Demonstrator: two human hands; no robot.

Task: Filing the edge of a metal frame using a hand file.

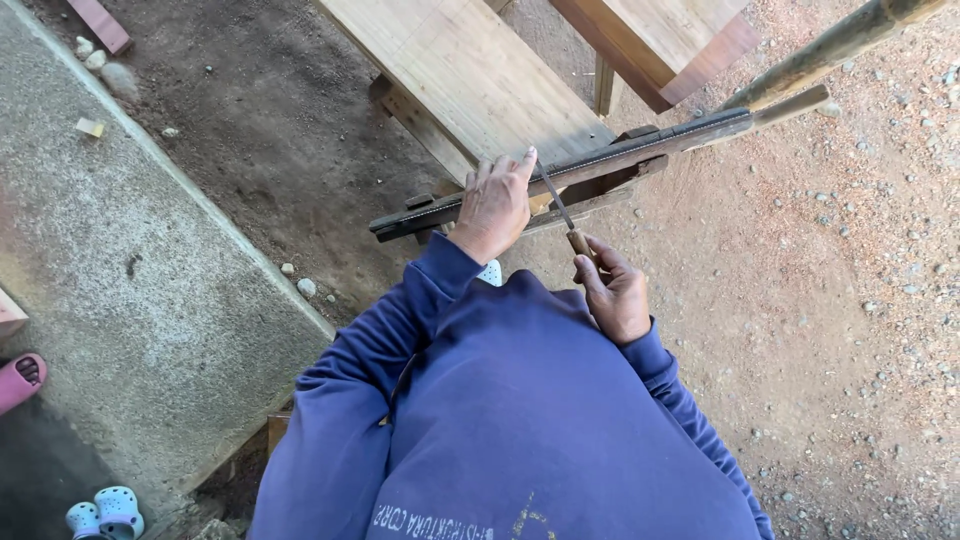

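While the person leans over the work, here is how it stands:

Left hand: the left hand (pixel 493 205) lies flat on the dark saw blade (pixel 560 172), fingers spread and pressing down, forefinger stretched toward the file's tip; my read is that it steadies the blade and guides the stroke.

Right hand: the right hand (pixel 615 295) is wrapped tight round the wooden handle (pixel 580 243) of a slim file (pixel 555 196), held close to the body, apparently so the push comes from the arm.

File: it slants from the handle up to the blade's top edge, tip touching just beside the left forefinger.

Saw blade: long and dark, it runs slantwise from the left end near the bench (pixel 470 70) corner out to a pale wooden grip (pixel 790 105) at the right; it seems clamped between wooden battens (pixel 590 190) at the bench's near edge, likely so that it cannot shift.

Pole: a greenish pole (pixel 850 40) crosses the top right corner, above the grip.

Ground: gravel (pixel 850 300) on the right, a concrete slab (pixel 130 270) on the left, with pale clogs (pixel 105 512) and a pink sandal (pixel 20 380) at its lower left.

Clothing: a blue sweatshirt (pixel 520 420) fills the bottom edge.
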